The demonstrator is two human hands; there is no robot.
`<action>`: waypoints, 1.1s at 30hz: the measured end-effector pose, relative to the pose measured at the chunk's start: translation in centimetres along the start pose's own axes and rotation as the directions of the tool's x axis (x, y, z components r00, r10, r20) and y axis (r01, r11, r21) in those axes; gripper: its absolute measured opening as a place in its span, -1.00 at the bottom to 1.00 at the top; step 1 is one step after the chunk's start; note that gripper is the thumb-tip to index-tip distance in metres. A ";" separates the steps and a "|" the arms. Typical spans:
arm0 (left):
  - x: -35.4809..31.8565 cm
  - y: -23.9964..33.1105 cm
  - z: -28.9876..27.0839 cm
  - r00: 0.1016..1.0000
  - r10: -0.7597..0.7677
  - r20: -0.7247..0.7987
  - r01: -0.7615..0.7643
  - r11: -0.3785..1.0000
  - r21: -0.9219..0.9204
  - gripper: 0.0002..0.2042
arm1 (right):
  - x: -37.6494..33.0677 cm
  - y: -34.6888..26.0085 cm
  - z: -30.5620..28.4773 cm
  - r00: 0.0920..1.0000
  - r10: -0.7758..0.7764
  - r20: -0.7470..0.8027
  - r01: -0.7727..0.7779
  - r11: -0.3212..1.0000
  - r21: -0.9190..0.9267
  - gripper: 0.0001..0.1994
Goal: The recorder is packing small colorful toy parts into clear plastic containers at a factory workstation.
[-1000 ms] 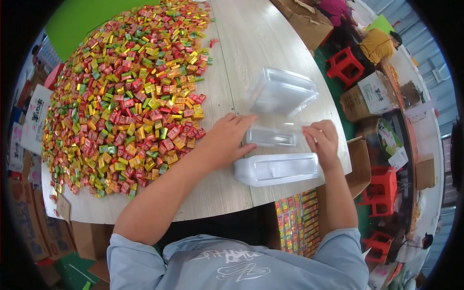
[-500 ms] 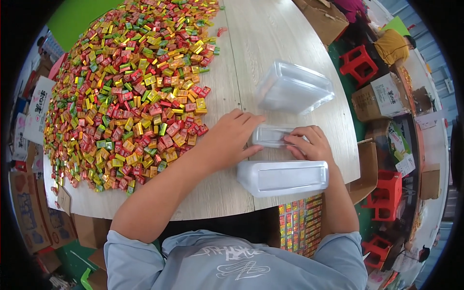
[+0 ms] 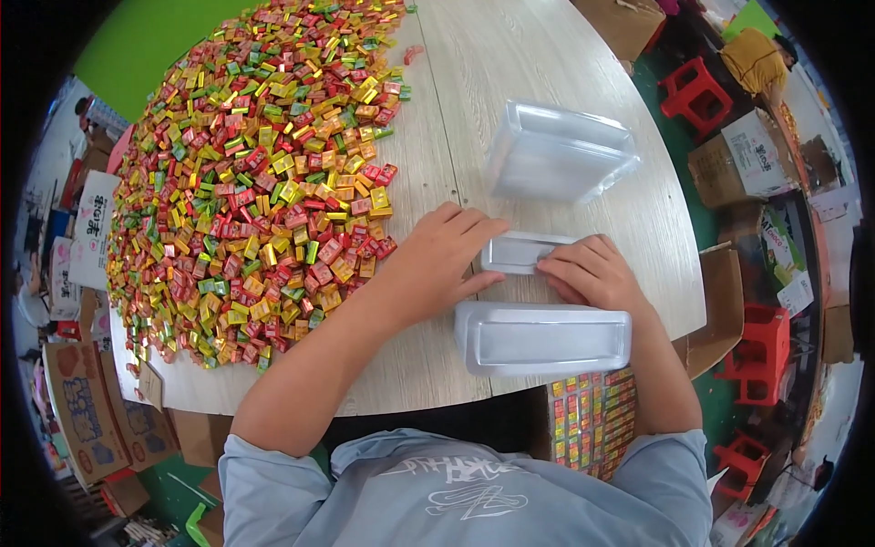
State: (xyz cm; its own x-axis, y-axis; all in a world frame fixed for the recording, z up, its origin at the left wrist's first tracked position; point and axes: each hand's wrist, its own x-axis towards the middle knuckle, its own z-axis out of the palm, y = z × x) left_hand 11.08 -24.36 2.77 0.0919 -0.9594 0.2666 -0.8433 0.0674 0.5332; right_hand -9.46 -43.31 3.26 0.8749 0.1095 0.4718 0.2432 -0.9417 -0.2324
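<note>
A small clear plastic tray [image 3: 524,253] rests on the table between my hands. My left hand [image 3: 439,253] spans the tray's left end, thumb at the near corner and fingertips at the far one. At its right end, my right hand [image 3: 597,272] has its fingers bent over the rim, partly hiding that end. Nearer to me lies a stack of clear plastic trays [image 3: 547,337] on its side. Beyond my hands, another clear tray stack [image 3: 561,155] stands on the table. A large heap of wrapped sweets [image 3: 264,201], red, yellow, green and orange, spreads beside my left arm.
The pale wooden table [image 3: 492,55] has a seam and a curved right edge. Below its front edge, a sheet of packed sweets [image 3: 591,419] shows. An open cardboard box [image 3: 720,314] and red stools [image 3: 761,351] stand to the right. A person [image 3: 756,62] sits farther off.
The whole view has shifted slightly, so most things sit a little farther right. My hands keep nearly the same hold at the small tray's ends.
</note>
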 end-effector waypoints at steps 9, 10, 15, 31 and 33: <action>0.5 0.0 -0.3 0.999 0.029 0.029 -0.029 0.999 0.024 -0.49 | -0.5 0.3 -0.8 0.994 0.103 -0.041 -0.105 0.992 -0.067 -0.60; 0.5 0.2 -0.4 1.000 0.020 0.024 -0.020 1.000 0.017 -0.49 | -0.5 0.4 -0.7 0.991 0.133 -0.012 -0.134 0.990 -0.055 -0.56; 0.7 -0.4 0.4 0.995 0.097 0.018 -0.097 0.995 0.029 -0.51 | -1.3 1.2 -0.1 0.989 0.148 0.007 -0.148 0.989 0.013 -0.67; -2.2 4.2 -8.3 0.997 -0.077 -0.025 0.077 0.997 -0.001 -0.70 | -6.0 -2.3 -3.2 0.902 0.410 -0.139 -0.411 0.911 0.017 -0.53; -2.5 5.0 -8.8 0.995 -0.101 -0.022 0.099 0.994 -0.050 -0.71 | -7.3 -3.0 -4.2 0.880 0.447 -0.162 -0.444 0.894 0.052 -0.54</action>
State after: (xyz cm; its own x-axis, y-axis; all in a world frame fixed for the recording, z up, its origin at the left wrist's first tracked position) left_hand 11.32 -19.22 11.77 0.1877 -0.9552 0.2289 -0.8023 -0.0146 0.5968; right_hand -18.36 -42.63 4.11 0.8107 -0.3757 0.4491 -0.1491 -0.8742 -0.4621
